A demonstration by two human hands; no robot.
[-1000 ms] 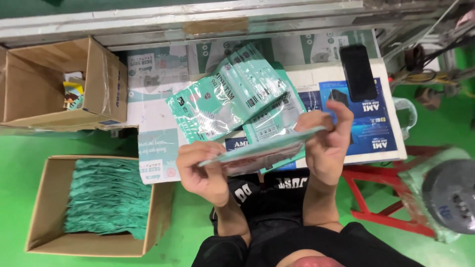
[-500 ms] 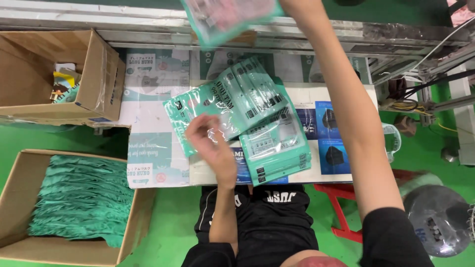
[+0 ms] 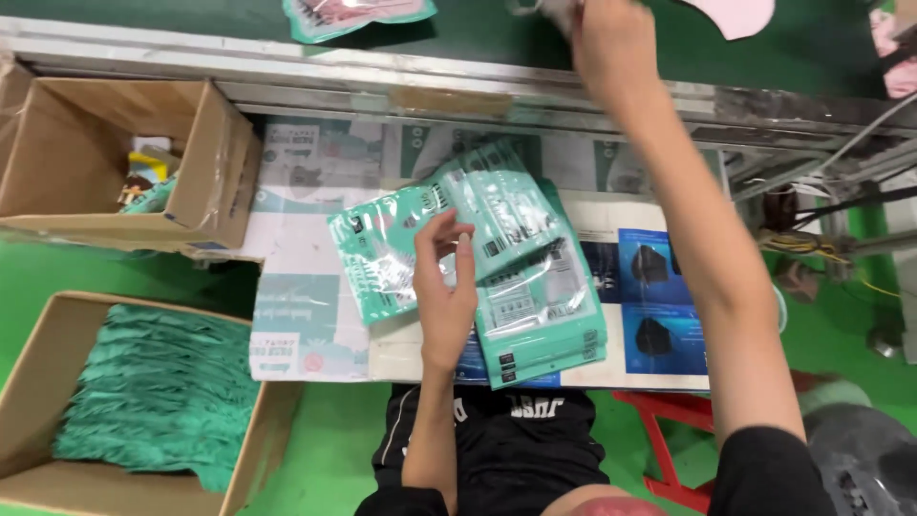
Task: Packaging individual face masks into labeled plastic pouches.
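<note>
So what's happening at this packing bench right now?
A person works at a bench. Their left hand rests open on a fanned pile of teal packets on the tabletop. Their right hand reaches up over the dark conveyor belt, where one teal packet lies; whether it holds anything is hidden. A cardboard box of green bags sits at lower left.

Right hand (image 3: 611, 43) at top edge, fingertips cut off, motion-blurred; we cannot tell what it grips, if anything. Teal packet (image 3: 358, 14) on belt clipped by top edge, only lower part shows. Pink shape (image 3: 735, 14) at top also cut. Left hand (image 3: 444, 287) covers part of packet stack (image 3: 535, 287); we cannot tell if fingers touch it. Small items in upper cardboard box (image 3: 143, 172) too small to identify. Lower box (image 3: 38, 382) runs off left and bottom edges.
</note>
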